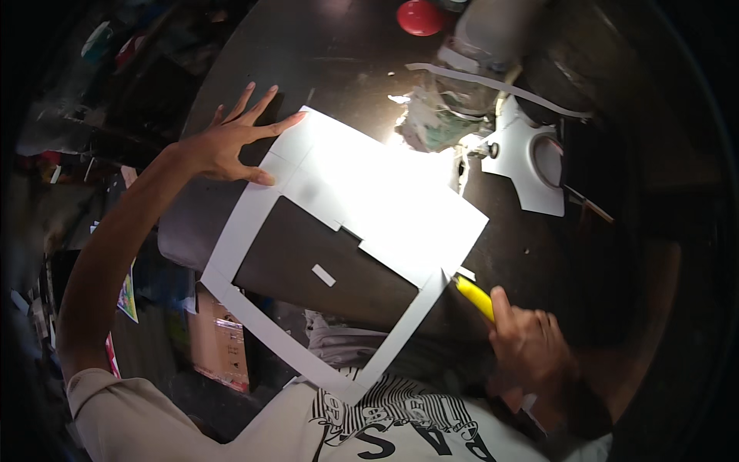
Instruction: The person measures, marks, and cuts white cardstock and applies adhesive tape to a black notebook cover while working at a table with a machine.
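A white card sheet (331,162) lies aslant on the dark table, with a large opening cut in it that leaves a narrow frame toward my body. My left hand (227,146) has its fingers spread, the thumb and a fingertip resting on the sheet's far left edge. In my right hand (531,339) is a yellow utility knife (476,298), its tip by the sheet's right side where the narrow frame meets the wider part. A small white offcut (323,275) lies inside the opening. Strong light washes out the middle of the sheet.
At the right, a roll of tape (548,159) lies on another white card piece (512,154). A thin stick (593,206) lies near it. Beyond are a crumpled plastic bag (439,123), a curved white strip (493,81) and a red round object (420,17). A cardboard box (218,335) is below left.
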Available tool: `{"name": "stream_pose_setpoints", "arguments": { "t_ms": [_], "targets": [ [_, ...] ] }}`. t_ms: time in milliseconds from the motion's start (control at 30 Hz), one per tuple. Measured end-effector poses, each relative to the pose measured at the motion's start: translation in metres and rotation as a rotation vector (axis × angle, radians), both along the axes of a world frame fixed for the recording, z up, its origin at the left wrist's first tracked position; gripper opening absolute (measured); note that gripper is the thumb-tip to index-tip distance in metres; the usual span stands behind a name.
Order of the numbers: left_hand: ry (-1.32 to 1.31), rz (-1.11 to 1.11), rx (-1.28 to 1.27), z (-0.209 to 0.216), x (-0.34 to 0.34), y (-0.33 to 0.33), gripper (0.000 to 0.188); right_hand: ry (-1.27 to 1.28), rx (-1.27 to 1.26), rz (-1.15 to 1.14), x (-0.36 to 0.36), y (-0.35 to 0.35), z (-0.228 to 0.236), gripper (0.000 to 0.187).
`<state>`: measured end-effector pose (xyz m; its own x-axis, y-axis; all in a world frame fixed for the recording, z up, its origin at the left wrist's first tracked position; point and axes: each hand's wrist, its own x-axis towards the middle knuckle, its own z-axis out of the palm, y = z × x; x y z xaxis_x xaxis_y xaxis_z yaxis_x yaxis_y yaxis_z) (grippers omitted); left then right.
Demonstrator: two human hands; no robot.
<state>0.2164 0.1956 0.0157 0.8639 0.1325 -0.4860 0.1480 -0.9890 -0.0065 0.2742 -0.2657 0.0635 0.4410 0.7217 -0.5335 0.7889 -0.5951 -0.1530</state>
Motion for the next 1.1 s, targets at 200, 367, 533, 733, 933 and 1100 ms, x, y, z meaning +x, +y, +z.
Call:
{"name": "stream_pose_setpoints", "arguments": {
  "t_ms": [200, 367, 533, 733, 933, 1100],
  "targets": [
    [-0.090, -0.255, 0.114, 0.016, 0.039, 0.001, 0.106, -0.046, 0.015, -0.172, 0.009, -0.049, 0.049, 0.024],
    [-0.512, 0.131, -0.028, -0.020, -0.019, -0.065, 0.097, -0.136, 0.790, -0.355, 0.012, 0.032, 0.000, 0.060],
    [-0.377, 0.183, -0.043, -0.024, -0.057, -0.160, 0.116, -0.151, 0.666, -0.578, -0.021, 0.079, -0.046, 0.076],
    [-0.350, 0.261, -0.084, -0.025, -0.071, -0.157, 0.120, -0.063, 0.842, -0.593, -0.011, 0.068, -0.071, 0.048],
    [-0.290, 0.205, -0.116, -0.023, -0.067, -0.153, 0.123, -0.136, 0.844, -0.510, -0.024, 0.066, -0.040, 0.021],
    [-0.279, 0.196, -0.163, -0.020, -0.063, -0.150, 0.126, -0.186, 0.915, -0.576, 0.031, 0.044, -0.039, 0.019]
  ]
}}
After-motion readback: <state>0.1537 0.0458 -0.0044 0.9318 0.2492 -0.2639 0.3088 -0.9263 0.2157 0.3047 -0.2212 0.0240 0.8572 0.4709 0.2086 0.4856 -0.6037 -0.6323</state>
